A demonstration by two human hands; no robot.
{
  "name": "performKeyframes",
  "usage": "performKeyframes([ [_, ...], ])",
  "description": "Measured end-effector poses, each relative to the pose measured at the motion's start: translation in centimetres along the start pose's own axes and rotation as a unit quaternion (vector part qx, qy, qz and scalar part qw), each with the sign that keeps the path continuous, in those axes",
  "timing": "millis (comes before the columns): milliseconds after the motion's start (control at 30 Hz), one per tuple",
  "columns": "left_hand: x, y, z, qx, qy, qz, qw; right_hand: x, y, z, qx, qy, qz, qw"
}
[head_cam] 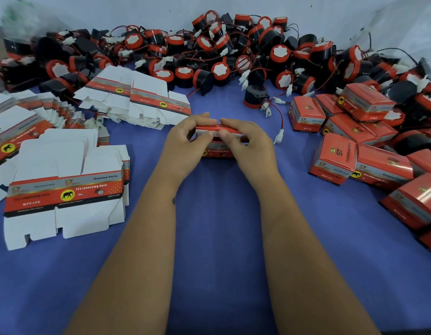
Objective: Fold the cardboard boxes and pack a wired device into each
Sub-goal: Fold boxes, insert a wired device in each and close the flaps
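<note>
Two bare hands meet on one small red printed cardboard box (218, 141) at mid-table, resting on the blue cloth-covered table (216, 238). Left hand (185, 143) has fingers curled over the box's top-left edge w/ thumb tucked under toward the front; right hand (245, 141) mirrors it, fingers curled over the top-right, thumb pressing a whitish flap at the box top. Both pinch the box top edge, fingertips almost touching at centre. Box front reads "12v reversing horn"; whether anything is inside can't be told.

Just right of the held box: a loose red wire with white plastic connector (278, 136), running back to a black-and-red round horn unit (254, 96) standing alone behind-right of the box.

Behind the box, along the pale wall (137, 10): big heap of black-and-red wired horn devices (233, 52), wires tangled, spanning left to right.

Behind-left of the box: fanned stack of flat unfolded white-and-red carton blanks (134, 97). Further left & nearer the camera: another stack of flat blanks (64, 189), elephant logo on top.

Right of the box: pile of closed red boxes (354, 131), some tilted, stacked on each other, reaching to the frame's right edge.
</note>
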State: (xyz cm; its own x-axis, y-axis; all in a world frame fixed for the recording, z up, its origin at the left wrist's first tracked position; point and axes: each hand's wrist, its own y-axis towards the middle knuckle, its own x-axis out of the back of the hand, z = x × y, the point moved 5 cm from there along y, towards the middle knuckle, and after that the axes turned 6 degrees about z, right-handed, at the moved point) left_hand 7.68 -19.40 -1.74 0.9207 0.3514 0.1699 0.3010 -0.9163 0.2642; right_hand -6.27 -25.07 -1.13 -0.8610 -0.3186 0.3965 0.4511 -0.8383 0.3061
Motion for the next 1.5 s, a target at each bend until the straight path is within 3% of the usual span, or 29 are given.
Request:
performKeyframes([
  [200,1.0,0.0,0.2,-0.01,-0.01,-0.099,0.995,0.0,-0.2,0.0,-0.022,0.048,-0.011,0.999],
  [467,0.5,-0.3,-0.3,-0.024,0.118,-0.067,0.99,0.3,0.0,-0.2,-0.052,0.102,-0.024,0.993],
  [667,0.7,-0.4,-0.6,-0.022,0.136,-0.092,0.986,0.5,0.1,-0.6,-0.096,0.193,-0.048,0.975],
  [867,0.3,-0.3,-0.6,-0.024,0.176,-0.091,0.98,-0.1,0.0,-0.3,-0.042,0.044,-0.033,0.998],
  [1100,-1.7,-0.7,-2.3,-0.14,0.321,-0.042,0.936,-0.1,0.2,-0.5,-0.038,0.005,-0.025,0.999],
  [1500,-1.6,-0.4,-1.8,-0.083,0.283,-0.06,0.954,-0.1,-0.1,-0.1,-0.011,-0.09,-0.044,0.995],
])
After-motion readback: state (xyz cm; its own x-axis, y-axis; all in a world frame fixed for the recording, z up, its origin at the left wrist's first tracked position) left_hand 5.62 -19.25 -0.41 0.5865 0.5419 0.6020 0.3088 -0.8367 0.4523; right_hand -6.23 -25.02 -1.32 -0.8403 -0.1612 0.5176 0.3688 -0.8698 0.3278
